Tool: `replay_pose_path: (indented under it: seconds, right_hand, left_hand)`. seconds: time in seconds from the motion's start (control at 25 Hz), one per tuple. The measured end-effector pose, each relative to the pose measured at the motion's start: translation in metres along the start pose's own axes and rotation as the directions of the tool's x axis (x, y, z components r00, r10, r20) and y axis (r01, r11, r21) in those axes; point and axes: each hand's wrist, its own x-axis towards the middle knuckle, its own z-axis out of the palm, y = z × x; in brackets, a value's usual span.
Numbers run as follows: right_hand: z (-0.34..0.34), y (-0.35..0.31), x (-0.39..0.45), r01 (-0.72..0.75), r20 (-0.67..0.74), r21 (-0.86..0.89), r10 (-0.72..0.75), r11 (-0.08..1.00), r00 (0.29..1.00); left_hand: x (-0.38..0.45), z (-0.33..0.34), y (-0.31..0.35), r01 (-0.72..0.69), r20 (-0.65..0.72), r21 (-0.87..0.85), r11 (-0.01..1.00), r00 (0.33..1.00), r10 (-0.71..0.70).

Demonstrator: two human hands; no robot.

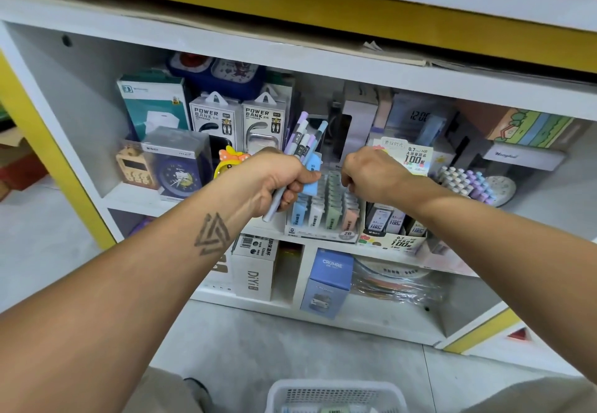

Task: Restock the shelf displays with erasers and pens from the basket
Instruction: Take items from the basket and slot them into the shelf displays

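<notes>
Restocking is underway: the left hand point(277, 180) grips a bundle of pens point(303, 141) plus a blue eraser point(312, 176); the right hand's point(371, 173) curled fingers reach into the eraser display point(326, 212), contents unclear. Next, probably slot that eraser into its row. The basket point(336, 396) waits below.

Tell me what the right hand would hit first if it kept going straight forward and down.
Most likely the eraser display tray: the right hand hangs over its back rows, fingers curled downward toward the green erasers. Depth is unclear, so the tray's clear back panel could come first.
</notes>
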Motion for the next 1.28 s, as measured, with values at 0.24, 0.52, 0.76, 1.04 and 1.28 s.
replay_pose_path:
  seconds: [0.24,0.52,0.76,1.04,1.28]
  right_hand:
    - [0.003,-0.007,-0.003,0.100,0.131,-0.104,-0.086,0.990,0.988]
    - [-0.037,-0.028,-0.002,-0.153,0.070,0.895,0.207,0.419,0.976]
    - [-0.047,-0.040,-0.006,-0.145,0.117,0.984,0.241,0.105,0.964]
    - [-0.028,-0.031,0.012,-0.068,-0.139,0.867,0.371,0.494,0.918]
    - [-0.003,-0.037,0.033,-0.027,-0.295,0.478,0.190,0.878,0.937]
  left_hand:
    - [0.001,-0.006,0.000,0.023,0.030,-0.004,1.000,0.999,-0.023]
    - [-0.003,-0.013,0.001,0.015,0.087,-0.006,1.000,0.996,-0.014]
    - [-0.008,-0.022,0.002,0.046,0.089,-0.065,0.997,0.995,-0.040]
    - [-0.006,-0.046,0.000,0.033,-0.027,-0.169,0.985,0.999,-0.038]
    - [-0.004,-0.049,0.001,0.041,-0.019,-0.154,0.987,0.999,-0.044]
